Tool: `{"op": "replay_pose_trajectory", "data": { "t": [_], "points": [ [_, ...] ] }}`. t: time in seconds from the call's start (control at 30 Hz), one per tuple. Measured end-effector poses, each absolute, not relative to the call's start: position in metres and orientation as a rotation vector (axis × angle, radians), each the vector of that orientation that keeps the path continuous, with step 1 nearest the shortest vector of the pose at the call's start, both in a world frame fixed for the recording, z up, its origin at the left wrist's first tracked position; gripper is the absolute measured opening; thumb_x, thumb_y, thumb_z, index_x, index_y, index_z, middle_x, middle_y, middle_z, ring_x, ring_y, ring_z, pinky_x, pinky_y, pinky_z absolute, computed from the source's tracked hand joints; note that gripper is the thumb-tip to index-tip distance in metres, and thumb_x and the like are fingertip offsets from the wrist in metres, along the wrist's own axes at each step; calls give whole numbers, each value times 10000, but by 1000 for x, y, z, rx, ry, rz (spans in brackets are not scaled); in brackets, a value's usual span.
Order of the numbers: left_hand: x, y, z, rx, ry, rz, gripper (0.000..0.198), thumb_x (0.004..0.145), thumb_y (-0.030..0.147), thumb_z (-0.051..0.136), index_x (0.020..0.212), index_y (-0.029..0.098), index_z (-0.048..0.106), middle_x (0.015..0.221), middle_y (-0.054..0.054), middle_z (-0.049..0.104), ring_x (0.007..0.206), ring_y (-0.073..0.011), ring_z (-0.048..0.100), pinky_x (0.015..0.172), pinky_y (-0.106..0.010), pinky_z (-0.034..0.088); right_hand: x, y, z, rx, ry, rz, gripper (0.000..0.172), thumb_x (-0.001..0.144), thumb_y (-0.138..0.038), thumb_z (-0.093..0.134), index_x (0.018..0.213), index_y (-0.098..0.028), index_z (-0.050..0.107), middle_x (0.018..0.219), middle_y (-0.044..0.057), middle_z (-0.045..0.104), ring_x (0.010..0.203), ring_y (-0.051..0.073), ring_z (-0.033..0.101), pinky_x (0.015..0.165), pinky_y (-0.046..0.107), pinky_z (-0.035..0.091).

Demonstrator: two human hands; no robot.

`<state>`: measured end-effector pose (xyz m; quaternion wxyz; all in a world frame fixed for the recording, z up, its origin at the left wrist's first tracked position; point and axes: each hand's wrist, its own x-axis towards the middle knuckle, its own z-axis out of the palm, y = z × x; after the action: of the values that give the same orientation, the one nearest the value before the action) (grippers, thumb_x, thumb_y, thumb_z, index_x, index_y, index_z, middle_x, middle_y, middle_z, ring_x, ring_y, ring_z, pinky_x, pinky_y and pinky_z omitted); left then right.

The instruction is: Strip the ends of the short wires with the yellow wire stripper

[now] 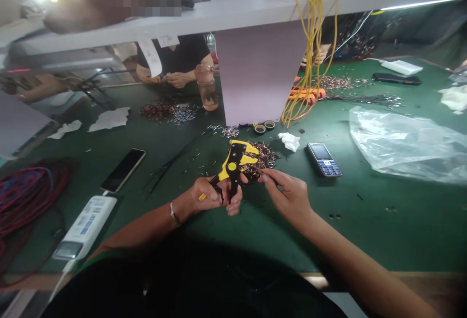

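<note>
My left hand (215,197) is closed round the handles of a yellow and black wire stripper (233,162), its jaws pointing up and away from me. My right hand (288,194) is just right of the tool, thumb and forefinger pinched on something small and thin that I cannot make out. Behind the tool lies a pile of small metal terminals (262,157) on the green table (365,211).
A keypad phone (324,159) and a clear plastic bag (404,145) lie to the right. A smartphone (123,170), a white power bank (87,223) and red cable coils (25,196) are on the left. Yellow wires (310,41) hang ahead; other people work across the table.
</note>
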<state>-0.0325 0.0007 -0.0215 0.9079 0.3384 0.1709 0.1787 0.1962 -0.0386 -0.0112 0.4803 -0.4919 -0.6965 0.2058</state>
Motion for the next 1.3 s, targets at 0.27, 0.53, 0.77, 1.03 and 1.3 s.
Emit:
{"op": "replay_pose_trajectory", "data": {
  "t": [0.27, 0.53, 0.77, 1.03, 1.3],
  "points": [
    [-33, -2, -20, 743, 284, 374, 651, 478, 208, 654, 1125, 190, 591, 776, -63, 593, 640, -204, 546, 638, -390, 424, 192, -42, -11, -1143, -1740, 458, 252, 906, -236, 516, 962, -218, 760, 816, 74, 785, 706, 215, 737, 685, 345, 590],
    [-34, 0, -23, 764, 282, 381, 702, 514, 325, 711, 1184, 184, 559, 809, -66, 595, 656, -205, 544, 673, -397, 439, 199, -40, -7, -1131, -1685, 322, 227, 915, -207, 527, 970, -195, 747, 763, 64, 775, 680, 191, 732, 685, 315, 595],
    [-35, -1, -26, 772, 213, 370, 686, 540, 209, 706, 1204, 160, 540, 838, -66, 599, 704, -202, 561, 696, -383, 432, 200, -34, -12, -1113, -1672, 275, 209, 918, -204, 534, 968, -183, 735, 732, 38, 767, 656, 164, 729, 660, 275, 598],
    [-32, -1, -26, 777, 214, 351, 705, 566, 183, 733, 1242, 170, 532, 848, -70, 612, 724, -205, 568, 718, -389, 438, 200, -33, -12, -1102, -1734, 219, 211, 933, -181, 517, 990, -172, 719, 751, 51, 765, 644, 163, 724, 640, 274, 590],
    [-32, -2, -27, 781, 210, 368, 702, 564, 171, 737, 1240, 154, 547, 852, -76, 617, 730, -207, 576, 726, -394, 449, 198, -33, -12, -1041, -1768, 197, 206, 927, -142, 520, 1004, -156, 711, 742, 61, 757, 632, 161, 716, 608, 268, 583]
  ]
}}
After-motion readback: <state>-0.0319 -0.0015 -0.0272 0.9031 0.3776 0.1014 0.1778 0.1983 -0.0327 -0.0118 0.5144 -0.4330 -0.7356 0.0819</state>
